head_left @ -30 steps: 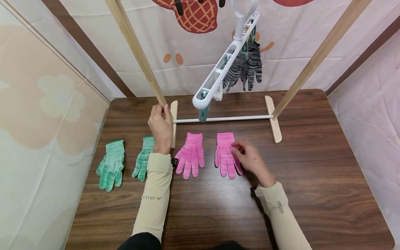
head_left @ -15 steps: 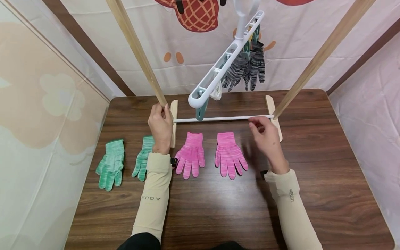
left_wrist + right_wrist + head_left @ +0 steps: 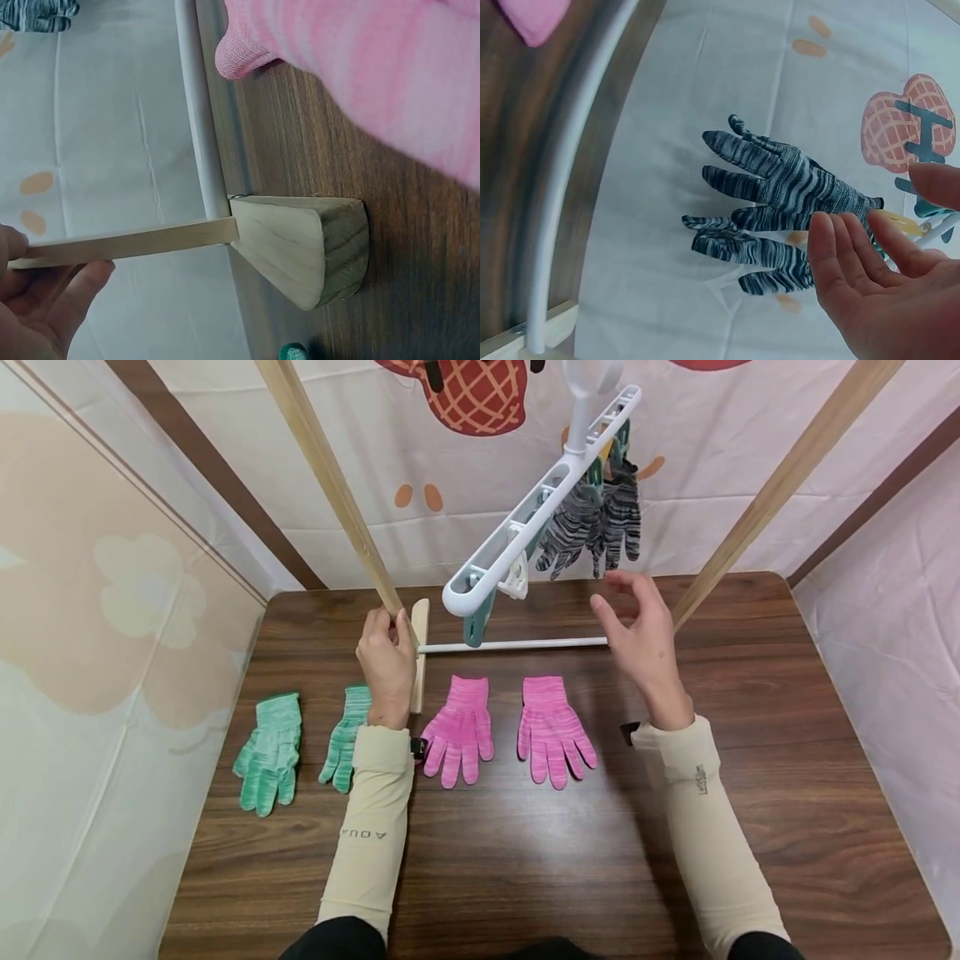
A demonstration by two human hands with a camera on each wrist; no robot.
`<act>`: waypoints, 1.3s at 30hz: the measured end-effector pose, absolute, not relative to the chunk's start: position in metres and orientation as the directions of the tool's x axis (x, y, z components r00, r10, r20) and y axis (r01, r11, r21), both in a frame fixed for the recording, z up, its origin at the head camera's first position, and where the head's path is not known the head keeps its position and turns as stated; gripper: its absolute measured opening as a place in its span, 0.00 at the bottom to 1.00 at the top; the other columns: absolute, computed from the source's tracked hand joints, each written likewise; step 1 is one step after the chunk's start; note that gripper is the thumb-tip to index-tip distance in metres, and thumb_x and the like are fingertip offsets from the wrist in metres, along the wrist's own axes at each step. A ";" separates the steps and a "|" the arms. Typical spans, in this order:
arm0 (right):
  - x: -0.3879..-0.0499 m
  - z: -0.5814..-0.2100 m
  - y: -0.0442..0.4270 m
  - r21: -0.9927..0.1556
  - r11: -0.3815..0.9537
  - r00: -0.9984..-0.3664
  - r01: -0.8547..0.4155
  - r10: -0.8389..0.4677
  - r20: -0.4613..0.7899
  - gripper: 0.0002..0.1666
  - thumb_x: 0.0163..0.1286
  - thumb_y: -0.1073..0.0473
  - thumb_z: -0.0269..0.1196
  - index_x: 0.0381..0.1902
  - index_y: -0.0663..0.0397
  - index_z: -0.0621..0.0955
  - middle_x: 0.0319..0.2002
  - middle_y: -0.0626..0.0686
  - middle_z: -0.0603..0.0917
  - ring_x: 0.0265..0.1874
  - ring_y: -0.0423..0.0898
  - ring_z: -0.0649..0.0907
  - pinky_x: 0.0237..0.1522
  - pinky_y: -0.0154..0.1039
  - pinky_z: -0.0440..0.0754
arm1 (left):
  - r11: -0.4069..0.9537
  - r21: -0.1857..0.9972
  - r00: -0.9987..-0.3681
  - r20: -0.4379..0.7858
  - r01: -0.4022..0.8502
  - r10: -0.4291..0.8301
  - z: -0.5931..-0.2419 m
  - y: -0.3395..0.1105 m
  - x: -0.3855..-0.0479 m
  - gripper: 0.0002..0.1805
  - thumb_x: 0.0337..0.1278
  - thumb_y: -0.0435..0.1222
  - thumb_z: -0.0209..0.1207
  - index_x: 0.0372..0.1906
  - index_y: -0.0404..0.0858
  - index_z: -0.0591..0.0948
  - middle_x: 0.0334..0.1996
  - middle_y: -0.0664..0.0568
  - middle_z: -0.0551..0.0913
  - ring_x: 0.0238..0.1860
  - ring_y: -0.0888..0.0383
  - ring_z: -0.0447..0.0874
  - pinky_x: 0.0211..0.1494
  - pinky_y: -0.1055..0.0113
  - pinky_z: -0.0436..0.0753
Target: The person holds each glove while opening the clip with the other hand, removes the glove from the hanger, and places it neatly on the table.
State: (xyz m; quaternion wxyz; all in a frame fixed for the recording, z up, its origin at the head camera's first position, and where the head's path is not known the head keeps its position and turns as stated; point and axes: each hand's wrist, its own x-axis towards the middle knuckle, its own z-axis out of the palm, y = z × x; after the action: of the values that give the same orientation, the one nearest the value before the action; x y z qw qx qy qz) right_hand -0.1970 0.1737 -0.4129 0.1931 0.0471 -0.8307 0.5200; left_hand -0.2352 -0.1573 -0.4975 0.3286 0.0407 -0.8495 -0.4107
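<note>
My left hand (image 3: 386, 664) pinches the left wooden post (image 3: 150, 242) between thumb and fingers, low near its foot. The right hand (image 3: 643, 635) is raised over the white crossbar (image 3: 525, 645) with thumb and fingers spread, holding nothing. Just beyond it, striped black-and-grey gloves (image 3: 780, 176) hang from green clips on a white clip hanger (image 3: 525, 518); no finger visibly touches them. Two pink gloves lie flat on the table: a left one (image 3: 461, 727) and a right one (image 3: 551, 727). A green glove (image 3: 272, 752) lies at far left, another green glove (image 3: 348, 735) partly behind my left forearm.
The right wooden post (image 3: 787, 485) leans up beside my right hand, which hides its foot in the head view. The hanger's near end, with a dangling green clip (image 3: 477, 622), juts over the brown table (image 3: 510, 877). Fabric walls (image 3: 337, 460) surround the table.
My right hand has left the right pink glove and risen away toward the hanging gloves, its fingers spreading. The hanger has swung slightly, its near end shifting left. My left hand stays on the post.
</note>
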 end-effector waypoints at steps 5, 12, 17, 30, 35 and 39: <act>-0.221 -0.406 0.175 -0.873 0.419 -0.942 -0.249 0.104 0.318 0.29 0.75 0.54 0.66 0.69 0.57 0.75 0.65 0.57 0.81 0.67 0.48 0.79 0.57 0.38 0.81 | 0.659 0.724 -0.781 0.525 0.203 -0.337 -0.500 -0.157 -0.236 0.22 0.80 0.46 0.54 0.49 0.31 0.86 0.43 0.37 0.85 0.42 0.44 0.90 0.46 0.54 0.90; -0.252 -0.409 0.180 -0.894 0.372 -0.952 -0.250 0.073 0.296 0.44 0.70 0.54 0.70 0.78 0.56 0.65 0.75 0.56 0.72 0.72 0.50 0.75 0.62 0.42 0.80 | 0.658 0.722 -0.772 0.538 0.214 -0.338 -0.502 -0.157 -0.239 0.21 0.80 0.45 0.54 0.49 0.30 0.86 0.44 0.37 0.85 0.43 0.43 0.91 0.47 0.54 0.91; -0.265 -0.409 0.181 -0.927 0.288 -0.960 -0.240 0.069 0.270 0.50 0.69 0.53 0.71 0.82 0.49 0.59 0.79 0.52 0.67 0.65 0.48 0.80 0.57 0.35 0.78 | 0.669 0.713 -0.773 0.539 0.210 -0.333 -0.501 -0.157 -0.240 0.21 0.80 0.45 0.54 0.50 0.30 0.86 0.44 0.38 0.85 0.44 0.43 0.91 0.47 0.56 0.91; -0.296 -0.409 0.177 -0.949 0.123 -0.953 -0.291 0.050 0.299 0.44 0.66 0.65 0.72 0.77 0.54 0.67 0.73 0.58 0.75 0.32 0.32 0.85 0.29 0.26 0.76 | 0.686 0.700 -0.771 0.544 0.199 -0.331 -0.504 -0.157 -0.238 0.21 0.80 0.45 0.54 0.49 0.29 0.86 0.44 0.37 0.85 0.44 0.43 0.92 0.47 0.55 0.91; -0.301 -0.408 0.172 -0.955 0.060 -0.954 -0.289 0.059 0.293 0.40 0.65 0.65 0.72 0.72 0.57 0.69 0.71 0.60 0.76 0.33 0.33 0.85 0.31 0.27 0.78 | 0.676 0.708 -0.772 0.541 0.205 -0.333 -0.502 -0.159 -0.238 0.22 0.80 0.45 0.54 0.49 0.29 0.86 0.44 0.37 0.85 0.43 0.43 0.91 0.46 0.52 0.91; -0.299 -0.405 0.167 -0.960 0.004 -0.957 -0.280 0.078 0.279 0.36 0.65 0.67 0.71 0.68 0.58 0.70 0.66 0.60 0.79 0.33 0.35 0.85 0.32 0.27 0.79 | 0.675 0.708 -0.780 0.536 0.208 -0.323 -0.500 -0.161 -0.237 0.21 0.79 0.44 0.54 0.49 0.29 0.86 0.44 0.38 0.85 0.41 0.43 0.91 0.44 0.51 0.91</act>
State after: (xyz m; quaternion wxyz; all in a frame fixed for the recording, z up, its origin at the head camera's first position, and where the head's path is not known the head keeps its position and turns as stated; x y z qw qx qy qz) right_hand -0.2992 0.1673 -0.4049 0.1276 0.0722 -0.6971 0.7019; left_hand -0.2374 -0.1614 -0.5001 0.3301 0.0336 -0.8535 -0.4018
